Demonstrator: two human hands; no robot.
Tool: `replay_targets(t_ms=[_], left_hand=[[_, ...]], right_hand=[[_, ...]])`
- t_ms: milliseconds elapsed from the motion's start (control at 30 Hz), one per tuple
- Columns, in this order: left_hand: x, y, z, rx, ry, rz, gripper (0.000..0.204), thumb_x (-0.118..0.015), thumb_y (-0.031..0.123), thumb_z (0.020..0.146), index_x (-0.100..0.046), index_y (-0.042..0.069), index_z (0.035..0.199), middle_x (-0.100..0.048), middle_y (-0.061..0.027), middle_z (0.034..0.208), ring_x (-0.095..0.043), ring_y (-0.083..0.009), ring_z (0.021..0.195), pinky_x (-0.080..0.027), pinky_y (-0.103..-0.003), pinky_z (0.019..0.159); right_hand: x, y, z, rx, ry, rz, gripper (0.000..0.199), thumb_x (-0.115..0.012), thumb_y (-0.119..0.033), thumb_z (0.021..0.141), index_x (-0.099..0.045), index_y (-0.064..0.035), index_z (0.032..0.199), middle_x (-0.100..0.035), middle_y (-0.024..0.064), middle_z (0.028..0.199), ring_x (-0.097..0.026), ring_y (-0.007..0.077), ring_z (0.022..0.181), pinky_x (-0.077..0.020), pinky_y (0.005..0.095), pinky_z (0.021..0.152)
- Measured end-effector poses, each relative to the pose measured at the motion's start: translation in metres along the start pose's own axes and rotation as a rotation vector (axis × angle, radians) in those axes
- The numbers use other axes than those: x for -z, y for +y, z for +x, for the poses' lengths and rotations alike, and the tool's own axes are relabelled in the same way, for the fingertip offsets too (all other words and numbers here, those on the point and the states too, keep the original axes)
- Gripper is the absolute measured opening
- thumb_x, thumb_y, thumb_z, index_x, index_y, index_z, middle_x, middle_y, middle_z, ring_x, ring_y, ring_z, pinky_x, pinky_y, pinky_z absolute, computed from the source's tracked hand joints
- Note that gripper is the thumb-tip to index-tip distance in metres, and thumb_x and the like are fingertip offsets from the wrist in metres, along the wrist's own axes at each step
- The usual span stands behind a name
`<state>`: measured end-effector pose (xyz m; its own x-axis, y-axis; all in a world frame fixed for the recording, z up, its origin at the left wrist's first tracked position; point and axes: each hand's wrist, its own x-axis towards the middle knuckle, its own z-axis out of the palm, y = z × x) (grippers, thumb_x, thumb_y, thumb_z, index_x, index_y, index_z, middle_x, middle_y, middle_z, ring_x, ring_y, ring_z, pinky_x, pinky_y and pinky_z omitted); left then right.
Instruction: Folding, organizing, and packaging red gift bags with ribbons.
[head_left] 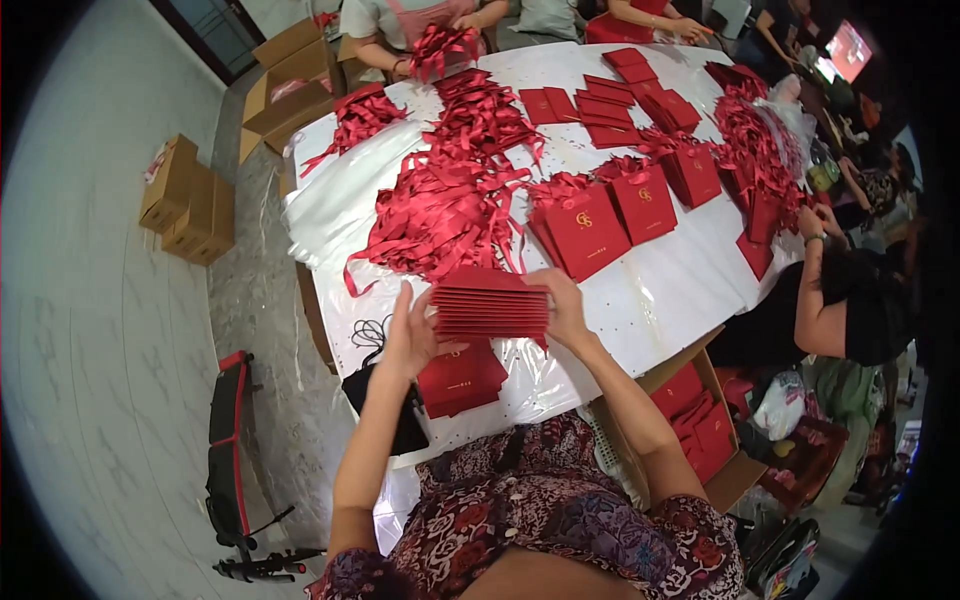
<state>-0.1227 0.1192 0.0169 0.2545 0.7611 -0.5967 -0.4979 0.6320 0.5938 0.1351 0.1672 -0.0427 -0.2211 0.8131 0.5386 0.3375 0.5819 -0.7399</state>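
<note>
Stack (492,308) of flat red paper bags, folded thin, edges squared into a neat ribbed block; held above the near edge of the worktop (660,290). Left hand (410,335) presses its left end with the palm, fingers raised; right hand (566,310) clasps the right end, fingers curled over the top. How deep the stack runs behind the hands cannot be told.

Second pile (460,378) of the same flat bags, matte red card, lying on the worktop just below the held stack, partly covered by the left hand.

Worktop covered in white sheeting with a glossy, crinkled plastic film.

Ribbons (440,205), shiny red satin, in a loose tangled heap beyond the stack; single strands too knotted to tell apart.

Standing bags (610,215), red card with a small gold mark, upright, ribbon handles on top.

Box (700,420), brown cardboard, open, at the person's right, filled with more red bags; its near corner is cut off by the right forearm.

Other people at the far and right sides, mostly cropped.
</note>
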Motion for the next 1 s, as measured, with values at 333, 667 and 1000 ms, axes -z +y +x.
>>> replay_targets(t_ms=[333, 667, 1000], left_hand=[[0.138, 0.047, 0.019, 0.276, 0.134, -0.26, 0.049, -0.061, 0.023, 0.071, -0.059, 0.005, 0.117, -0.063, -0.016, 0.114, -0.061, -0.0356, 0.105, -0.054, -0.051, 0.081], [0.16, 0.041, 0.028, 0.203, 0.276, 0.108, 0.053, -0.062, 0.022, 0.064, -0.061, 0.009, 0.116, -0.068, -0.0095, 0.105, -0.067, -0.0278, 0.089, -0.057, -0.049, 0.075], [0.174, 0.014, 0.058, -0.181, 0.147, -0.048, 0.073, -0.054, 0.004, 0.068, -0.04, 0.01, 0.14, -0.056, -0.0106, 0.128, -0.06, -0.0251, 0.111, -0.055, -0.039, 0.09]], right_hand=[[-0.12, 0.008, 0.049, 0.086, -0.4, 0.115, 0.061, -0.079, -0.005, 0.062, -0.053, -0.0065, 0.117, -0.059, 0.0133, 0.112, -0.057, 0.0339, 0.105, -0.047, 0.0403, 0.087], [-0.084, 0.011, -0.008, -0.408, -0.542, 0.051, 0.067, -0.075, -0.039, 0.079, -0.048, -0.0032, 0.129, -0.052, 0.0192, 0.119, -0.054, 0.0342, 0.111, -0.0447, 0.0388, 0.094], [-0.105, 0.017, -0.075, -0.691, -0.582, 0.225, 0.089, -0.079, -0.04, 0.075, -0.033, 0.0007, 0.139, -0.052, 0.0238, 0.125, -0.056, 0.0327, 0.114, -0.0449, 0.0373, 0.098]])
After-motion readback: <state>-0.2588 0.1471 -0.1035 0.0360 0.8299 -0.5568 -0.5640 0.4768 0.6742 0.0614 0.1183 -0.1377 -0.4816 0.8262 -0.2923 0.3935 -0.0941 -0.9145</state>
